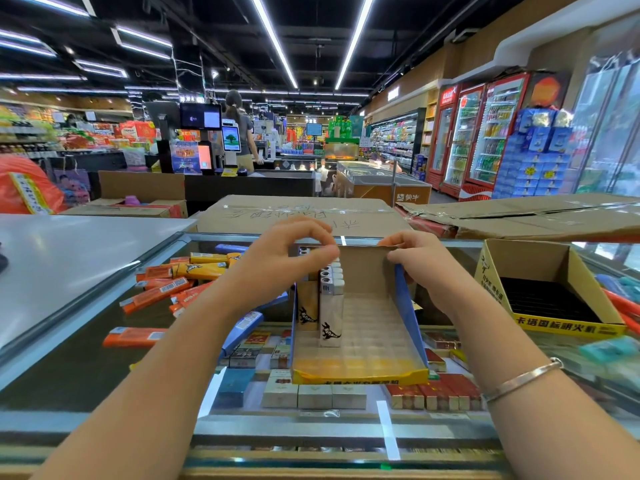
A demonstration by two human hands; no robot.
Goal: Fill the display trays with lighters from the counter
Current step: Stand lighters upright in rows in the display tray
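Your counter [104,358] top is glossy glass, metal-edged. The display tray [408,306] near its middle is matt cardboard with a smooth printed front lip. Lighters [330,306] in it look like glossy plastic with shiny metal caps. Your bracelet [523,379] is polished metal. The box [550,289] toward the counter's right edge is raw matt cardboard.

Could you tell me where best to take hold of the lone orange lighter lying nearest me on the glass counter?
Probably pinch the orange lighter across its long narrow sides at mid-length, coming from above with the left hand. It lies flat on the glass counter, apart from the pile, so both long edges are free.
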